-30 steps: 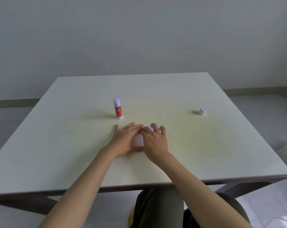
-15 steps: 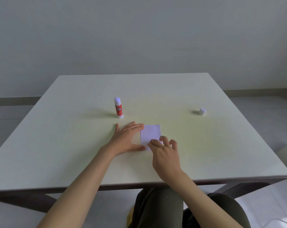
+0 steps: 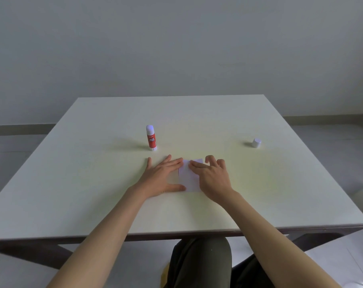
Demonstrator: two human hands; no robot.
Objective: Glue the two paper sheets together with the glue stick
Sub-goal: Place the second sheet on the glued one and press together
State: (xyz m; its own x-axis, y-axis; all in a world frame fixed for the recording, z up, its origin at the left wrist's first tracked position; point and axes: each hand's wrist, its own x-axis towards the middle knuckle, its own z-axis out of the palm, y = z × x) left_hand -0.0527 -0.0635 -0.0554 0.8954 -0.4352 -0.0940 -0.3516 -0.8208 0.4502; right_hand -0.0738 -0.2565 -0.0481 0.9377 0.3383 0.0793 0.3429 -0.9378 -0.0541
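Note:
A small pale paper sheet (image 3: 189, 179) lies flat on the white table (image 3: 93, 183), near its middle; I cannot tell two sheets apart. My left hand (image 3: 163, 177) rests flat beside it, fingers spread, with fingertips and thumb touching the paper's left edge. My right hand (image 3: 212, 176) presses on the paper from the right, its index finger stretched across the top part. The red and white glue stick (image 3: 151, 138) stands upright behind my left hand, uncapped, untouched.
The glue stick's white cap (image 3: 256, 143) stands apart on the right side of the table. The near table edge (image 3: 176, 233) runs just over my lap. A grey wall stands behind the table.
My right hand slid back off the paper toward me, then returned forward onto it, with the index finger now across its top. The left hand has stayed put.

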